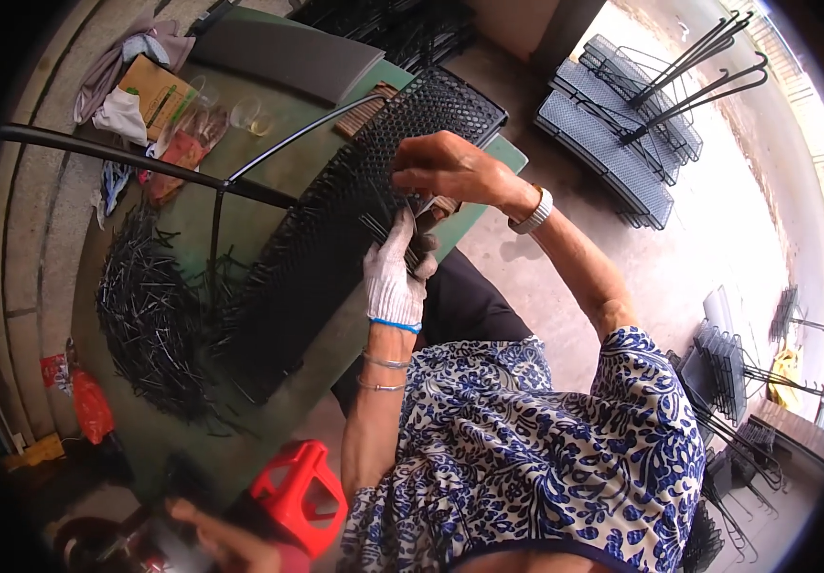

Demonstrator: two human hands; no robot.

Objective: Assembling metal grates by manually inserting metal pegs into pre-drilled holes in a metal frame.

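A long black mesh panel (450, 103) lies slantwise across the green table, with a black metal frame rod (144, 153) crossing over it. Beside its near right edge, my left hand (395, 279), in a white knitted glove, is closed round several thin black strips (374, 227). Just above it, my bare right hand (455, 174) hovers with bent fingers pressed together at the mesh. Whatever those fingers may hold is hidden. A large heap of loose black strips (149, 310) spreads over the table's left part.
A grey board (283, 53), cardboard box (156, 95), clear cups (247, 113) and cloths occupy the far table. Black wire racks (612, 134) with long hooks stack on the floor at right. Near left are a red plastic stool (302, 497) and another person's arm (225, 540).
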